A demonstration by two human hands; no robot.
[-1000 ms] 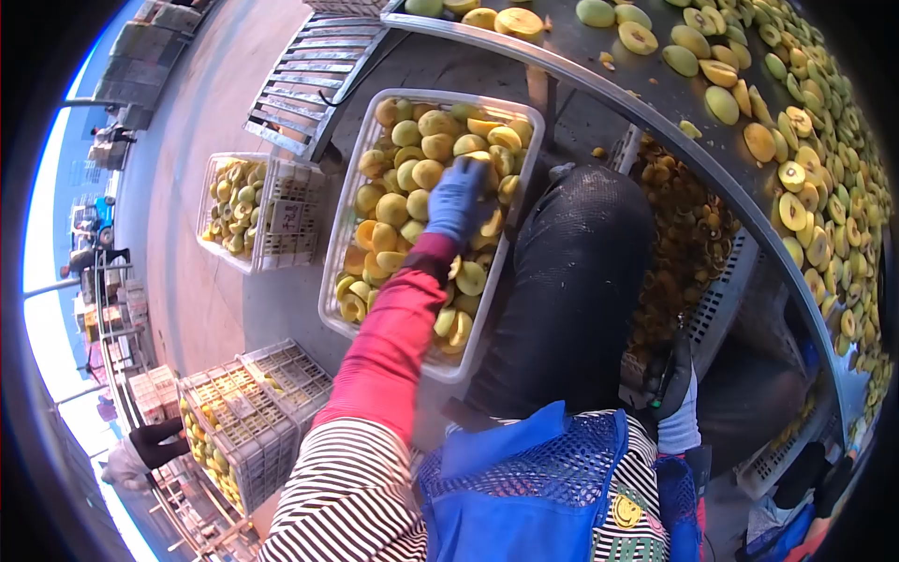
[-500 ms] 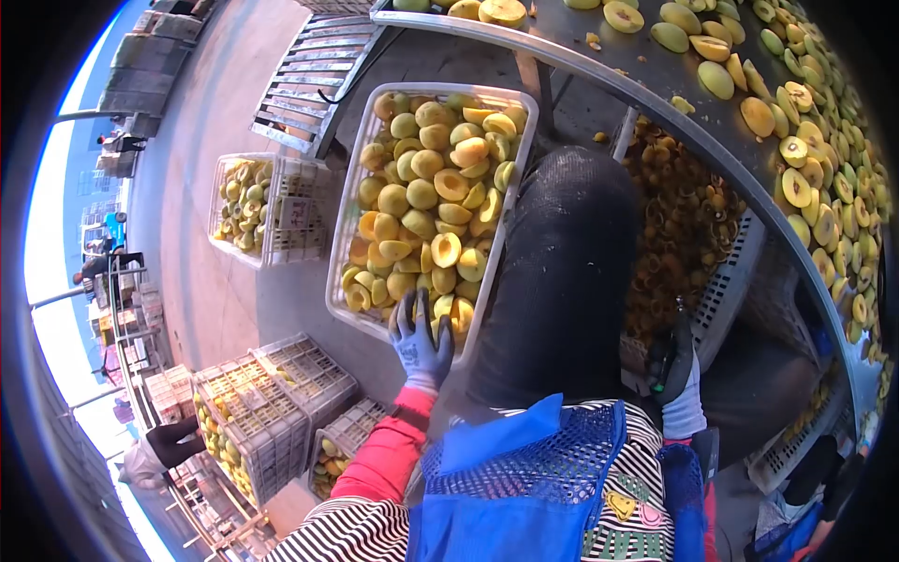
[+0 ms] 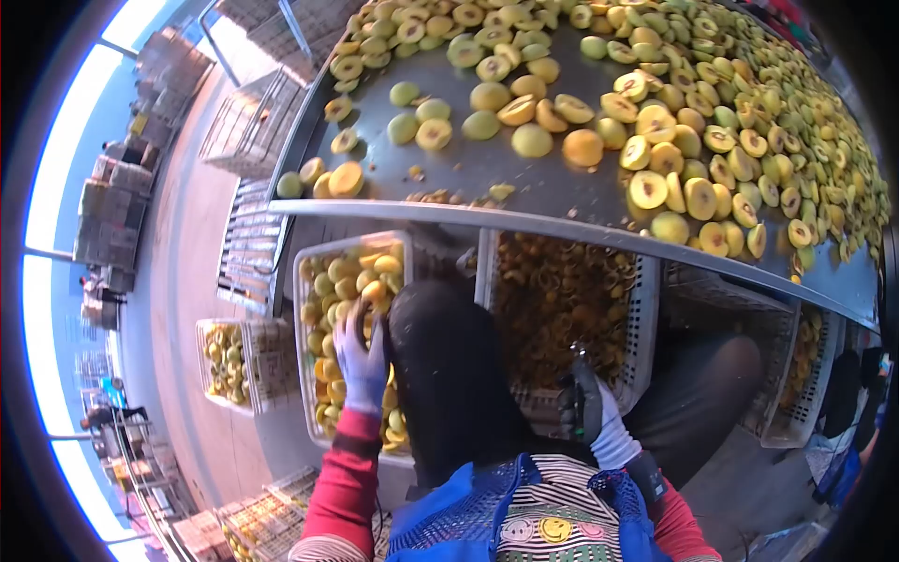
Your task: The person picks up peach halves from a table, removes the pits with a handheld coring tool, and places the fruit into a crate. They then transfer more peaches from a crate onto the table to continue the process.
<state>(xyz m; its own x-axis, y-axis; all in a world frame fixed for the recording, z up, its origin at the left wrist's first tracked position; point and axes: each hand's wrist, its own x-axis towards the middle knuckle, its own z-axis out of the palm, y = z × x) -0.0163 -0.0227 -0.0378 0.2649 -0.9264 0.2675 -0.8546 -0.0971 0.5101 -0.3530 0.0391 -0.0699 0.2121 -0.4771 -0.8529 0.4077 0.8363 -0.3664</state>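
Your left hand (image 3: 362,361) wears a blue-violet knit glove with a close-fitting cuff, and the sleeve behind it is bright red, tight along the forearm. Your right hand (image 3: 599,421) wears a pale, whitish glove with a dark band at the wrist, and the sleeve there is red as well. Over your chest you have a blue mesh apron with an open, net-like weave, and beneath it a top striped in black and white with a yellow smiley face printed on the front. Your legs are covered in dark trousers, the left knee in black fabric with a fine texture.
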